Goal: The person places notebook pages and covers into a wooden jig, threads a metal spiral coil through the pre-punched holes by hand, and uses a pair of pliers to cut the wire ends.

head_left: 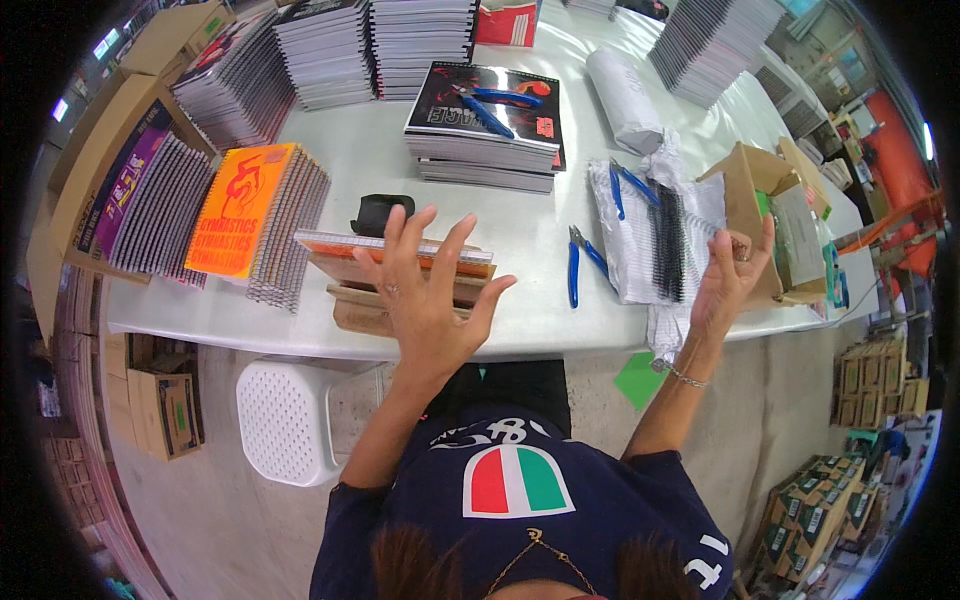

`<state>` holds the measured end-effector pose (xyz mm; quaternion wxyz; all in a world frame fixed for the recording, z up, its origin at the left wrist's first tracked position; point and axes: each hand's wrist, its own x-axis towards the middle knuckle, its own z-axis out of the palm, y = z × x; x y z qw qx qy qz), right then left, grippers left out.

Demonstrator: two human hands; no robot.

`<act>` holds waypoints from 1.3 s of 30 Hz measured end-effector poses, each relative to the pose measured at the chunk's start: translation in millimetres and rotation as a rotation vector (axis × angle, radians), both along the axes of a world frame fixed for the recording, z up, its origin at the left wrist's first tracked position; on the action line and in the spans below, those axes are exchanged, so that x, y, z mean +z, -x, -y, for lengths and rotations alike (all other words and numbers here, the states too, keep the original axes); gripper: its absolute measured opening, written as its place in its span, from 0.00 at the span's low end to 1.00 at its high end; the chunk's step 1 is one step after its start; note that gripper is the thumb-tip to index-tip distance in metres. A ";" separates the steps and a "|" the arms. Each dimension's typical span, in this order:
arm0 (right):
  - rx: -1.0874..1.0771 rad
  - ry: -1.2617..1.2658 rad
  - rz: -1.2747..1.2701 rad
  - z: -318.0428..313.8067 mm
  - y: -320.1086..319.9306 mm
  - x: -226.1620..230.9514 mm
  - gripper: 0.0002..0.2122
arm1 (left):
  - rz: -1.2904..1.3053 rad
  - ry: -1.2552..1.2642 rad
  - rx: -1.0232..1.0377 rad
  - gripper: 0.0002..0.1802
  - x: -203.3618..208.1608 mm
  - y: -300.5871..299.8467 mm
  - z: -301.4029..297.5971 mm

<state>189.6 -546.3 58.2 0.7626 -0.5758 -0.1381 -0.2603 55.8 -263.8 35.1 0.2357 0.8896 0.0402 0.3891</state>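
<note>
My left hand (432,300) is open with fingers spread, over a thin stack of sheets (390,246) with an orange lower edge. The sheets rest on a brown wooden stand (365,312) at the table's front edge. My right hand (728,285) is at the right, its fingers curled at the end of a blurred greyish binding coil (706,214). Beside it, a bundle of black binding coils (668,245) lies on crumpled white wrapping (628,262). Blue-handled cutters (574,275) lie left of the wrapping, and more blue-handled cutters (634,182) rest on it.
Stacked black notebooks (485,150) carry another pair of blue cutters (497,108). Orange notebooks (243,212) stand left, beside an open carton (165,110) of purple ones. A black object (380,212) sits behind the stand. A cardboard box (755,200) is at right; a white stool (285,420) stands below.
</note>
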 end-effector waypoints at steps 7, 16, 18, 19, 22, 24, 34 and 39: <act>0.422 0.104 -0.094 -88.9 18.6 8.1 0.20 | -0.050 -0.021 0.053 0.21 -2.6 -13.4 -3.2; 0.575 0.764 -0.066 -130.2 50.0 1.3 0.10 | -0.013 -0.045 0.053 0.14 -9.4 -14.4 -5.7; 0.586 0.778 -0.046 -132.1 51.0 2.1 0.10 | -0.007 -0.048 0.051 0.13 -10.3 -13.9 -5.9; 0.592 0.785 -0.036 -133.1 51.4 2.9 0.10 | -0.003 -0.048 0.053 0.13 -11.3 -13.6 -6.1; 0.603 0.797 -0.006 -134.0 52.9 7.0 0.10 | -0.014 -0.043 0.047 0.13 -11.5 -12.1 -6.2; 0.579 0.882 0.022 -131.6 54.2 8.1 0.09 | -0.036 -0.050 0.044 0.14 -10.4 -10.6 -6.2; 0.617 0.905 -0.074 -134.1 67.8 14.3 0.09 | -0.082 -0.151 -0.205 0.14 0.0 -3.8 -25.8; 1.159 0.952 -0.216 -142.6 -8.6 7.3 0.14 | 0.001 -0.153 -0.334 0.13 -1.7 -2.4 -36.7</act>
